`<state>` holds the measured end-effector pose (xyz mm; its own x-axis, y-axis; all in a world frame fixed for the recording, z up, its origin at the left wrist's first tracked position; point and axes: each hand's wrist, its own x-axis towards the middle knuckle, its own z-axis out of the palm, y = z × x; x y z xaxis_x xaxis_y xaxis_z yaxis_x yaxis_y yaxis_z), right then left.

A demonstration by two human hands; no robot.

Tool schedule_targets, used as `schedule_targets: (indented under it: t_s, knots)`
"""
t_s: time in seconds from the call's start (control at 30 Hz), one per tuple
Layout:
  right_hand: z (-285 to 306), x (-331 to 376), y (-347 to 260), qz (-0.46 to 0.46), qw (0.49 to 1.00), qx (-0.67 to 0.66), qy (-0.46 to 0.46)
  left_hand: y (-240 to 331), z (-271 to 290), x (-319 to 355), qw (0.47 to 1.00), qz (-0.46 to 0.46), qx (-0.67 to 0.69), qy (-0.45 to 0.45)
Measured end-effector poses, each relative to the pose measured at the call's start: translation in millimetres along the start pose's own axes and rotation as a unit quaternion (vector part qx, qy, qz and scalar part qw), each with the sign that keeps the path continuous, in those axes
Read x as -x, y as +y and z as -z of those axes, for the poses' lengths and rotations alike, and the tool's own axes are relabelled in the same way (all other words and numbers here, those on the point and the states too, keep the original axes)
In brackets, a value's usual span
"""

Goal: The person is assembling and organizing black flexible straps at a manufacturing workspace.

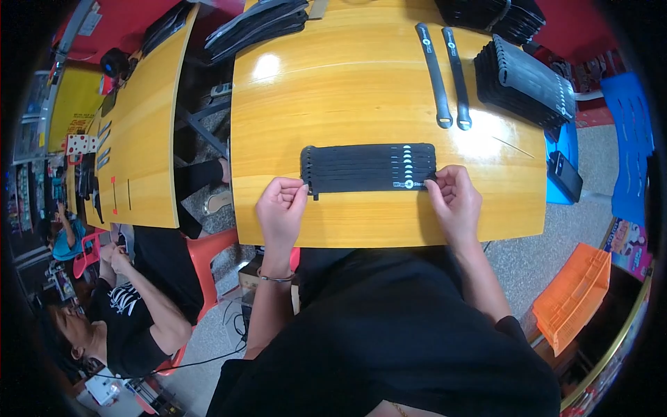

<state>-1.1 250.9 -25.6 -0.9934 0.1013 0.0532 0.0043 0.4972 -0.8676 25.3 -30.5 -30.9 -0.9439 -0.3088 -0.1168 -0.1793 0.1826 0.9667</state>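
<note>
Table (326, 97): straps spread on it. Stack (531, 73) parked far right, presumably for working room. Strap row (354, 167) laid flat, centred near front edge, within reach. Two loose straps (434, 80) set beside stack. Near corners of strap row pinched by left hand (281, 205) and right hand (458, 198), probably to keep edges even.

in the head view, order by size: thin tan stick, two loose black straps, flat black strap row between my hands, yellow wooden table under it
Yellow wooden table
Flat black strap row
Left loose black strap, right loose black strap: look alike, unranked
Thin tan stick
</note>
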Motion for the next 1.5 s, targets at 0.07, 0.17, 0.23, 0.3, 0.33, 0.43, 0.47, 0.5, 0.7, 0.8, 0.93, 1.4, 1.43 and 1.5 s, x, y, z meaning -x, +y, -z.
schedule_targets:
  t_s: [0.07,0.17,0.23,0.3,0.33,0.43,0.47,0.5,0.7,0.8,0.93,1.4,1.43,1.5]
  knots:
    - [0,0,0,0.002,1.0,0.005,0.0,-1,0,0,1.0,0.0,-0.002,0.0]
    - [-1,0,-3,0.001,1.0,0.011,0.003,-3,0,0,1.0,-0.001,-0.003,0.002]
    - [-1,0,-3,-0.001,1.0,0.012,0.006,-3,0,0,1.0,-0.002,-0.003,0.003]
    - [-2,1,-2,-0.004,1.0,0.009,0.008,-3,0,0,1.0,0.0,0.006,0.003]
    - [-2,1,-2,-0.004,1.0,0.01,0.008,-4,0,0,1.0,0.0,0.006,0.003]
    - [-2,1,-2,-0.005,1.0,0.011,0.005,-6,1,0,1.0,-0.004,0.009,0.003]
    - [-2,1,-1,-0.002,1.0,0.022,0.005,-6,1,-1,1.0,-0.001,0.011,0.004]
    - [-2,0,-1,0.0,0.999,0.034,0.004,-6,1,-1,1.0,0.002,0.013,0.005]
    - [-2,-1,-3,0.007,0.999,0.031,0.006,-4,-2,0,1.0,-0.008,-0.012,0.019]
    - [0,-2,-6,0.019,0.999,0.047,0.004,-4,-3,1,0.999,-0.016,-0.033,0.028]
    - [2,-4,-8,0.03,0.998,0.055,0.001,-4,-5,1,0.998,-0.039,-0.042,0.032]
    - [32,-71,-21,0.026,0.999,0.007,-0.022,41,-21,16,0.876,-0.316,-0.364,-0.031]
    - [24,-87,-24,0.119,0.991,0.063,-0.012,43,-29,17,0.881,-0.304,-0.355,-0.077]
    - [11,-120,-18,0.17,0.975,0.139,0.021,52,-49,17,0.864,-0.305,-0.367,-0.162]
